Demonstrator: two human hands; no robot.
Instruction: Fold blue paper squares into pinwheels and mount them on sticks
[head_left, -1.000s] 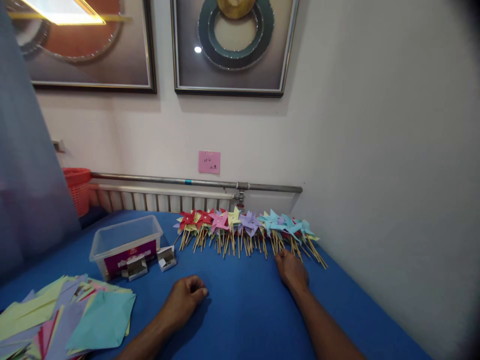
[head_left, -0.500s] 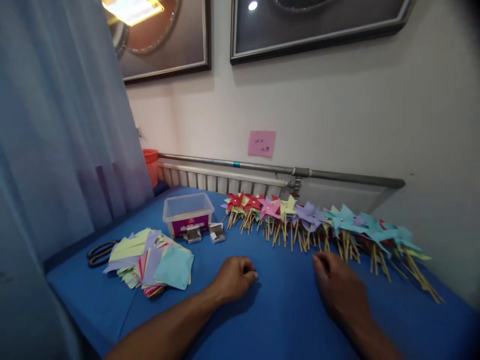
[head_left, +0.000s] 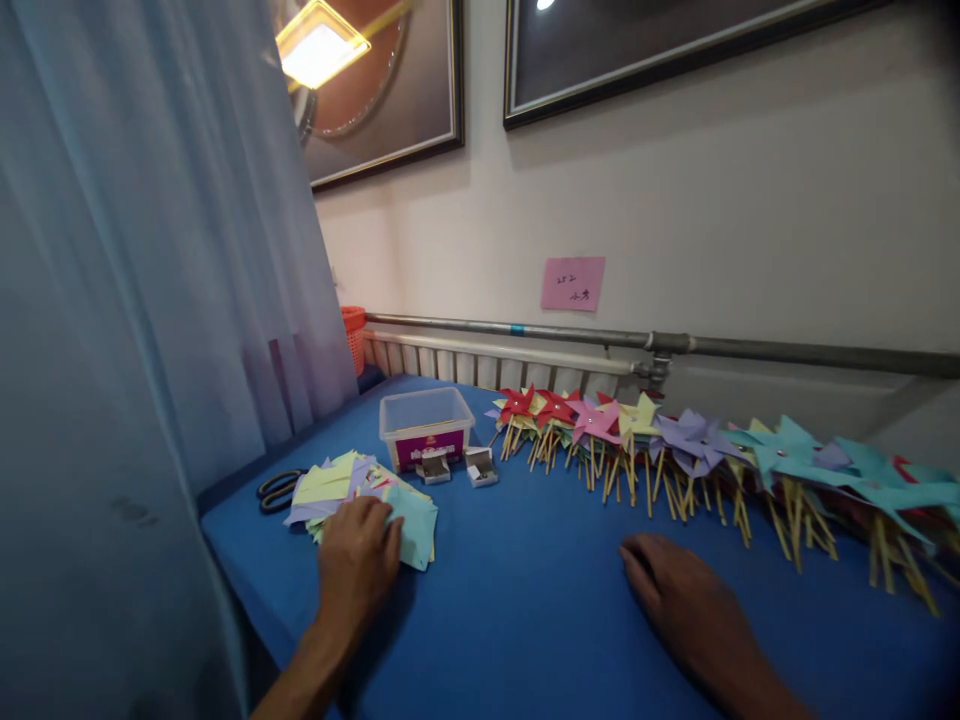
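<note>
My left hand [head_left: 358, 560] lies on the near edge of a pile of coloured paper squares [head_left: 330, 482] at the left of the blue table [head_left: 525, 600], fingers stretched over the top sheets. My right hand [head_left: 686, 605] rests flat on the bare blue cloth, fingers loosely out, holding nothing. Just beyond it a long row of paper pinwheels on wooden sticks [head_left: 675, 450] runs along the wall side of the table.
A clear plastic box [head_left: 425, 425] with a purple label stands behind the paper pile, with two small open boxes [head_left: 457, 467] in front of it. Black scissors [head_left: 277, 490] lie at the left table edge. A curtain hangs at left; a radiator and pipe run behind.
My left hand has moved left from the bare cloth onto the paper pile. My right hand drew back from the pinwheel sticks. The view has swung to the left.
</note>
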